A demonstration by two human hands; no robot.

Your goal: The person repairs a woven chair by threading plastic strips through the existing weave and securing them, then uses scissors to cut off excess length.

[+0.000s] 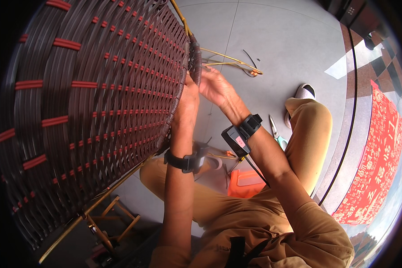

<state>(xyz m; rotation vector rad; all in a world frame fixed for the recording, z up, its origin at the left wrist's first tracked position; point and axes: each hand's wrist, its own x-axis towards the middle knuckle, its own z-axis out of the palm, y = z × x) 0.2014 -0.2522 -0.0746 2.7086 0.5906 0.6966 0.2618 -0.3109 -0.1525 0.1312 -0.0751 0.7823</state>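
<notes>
A large basket-like piece woven from dark brown and red strips (120, 83) fills the left of the head view, with a wrapped rim and a gold-coloured metal frame (97, 205) along its lower side. My left hand (187, 97) is at the wrapped rim, its fingertips hidden behind the edge. Just to the right, my right hand (214, 83) meets the far side of the same rim, fingers bent, with what looks like a dark strip near its fingertips. Whether either hand is closed on something cannot be made out. Both wrists wear black straps with small devices.
Scissors with light green handles (281, 141) lie on the grey floor beside my leg. An orange plastic container (244, 183) sits between my legs. Past the rim are gold-coloured rods (236, 62). A small wooden-looking stand (120, 217) is at lower left, a red printed banner (375, 167) at right.
</notes>
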